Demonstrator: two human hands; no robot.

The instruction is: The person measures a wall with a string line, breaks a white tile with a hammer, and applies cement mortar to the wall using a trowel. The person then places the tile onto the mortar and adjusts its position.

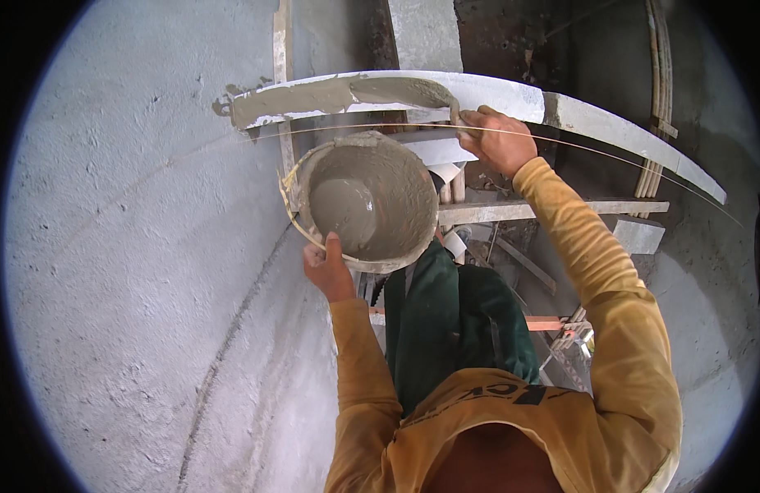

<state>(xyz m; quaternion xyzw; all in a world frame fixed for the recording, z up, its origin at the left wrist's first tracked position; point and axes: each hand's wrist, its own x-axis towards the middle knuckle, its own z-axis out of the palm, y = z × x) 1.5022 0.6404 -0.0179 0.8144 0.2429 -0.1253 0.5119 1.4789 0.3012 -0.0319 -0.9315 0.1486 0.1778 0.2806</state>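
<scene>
My left hand [329, 269] grips the near left rim of a round bucket [413, 185], with the thumb over the edge. Wet grey mortar [344, 207] lies in its bottom and coats its inner wall. Farther off, my right hand [501, 141] is closed round the handle of a trowel [406, 90]. The trowel's mortar-coated blade points left along the top of a white block [505, 94]. A bed of mortar [293, 100] covers the left part of that block, up to the wall.
A taut string [593, 149] crosses just in front of the blocks, close to my right hand. Another pale block [618, 131] continues the row rightward. A rough grey wall [150, 246] rises on the left. Below are a wooden plank [552, 210] and bamboo poles [661, 82].
</scene>
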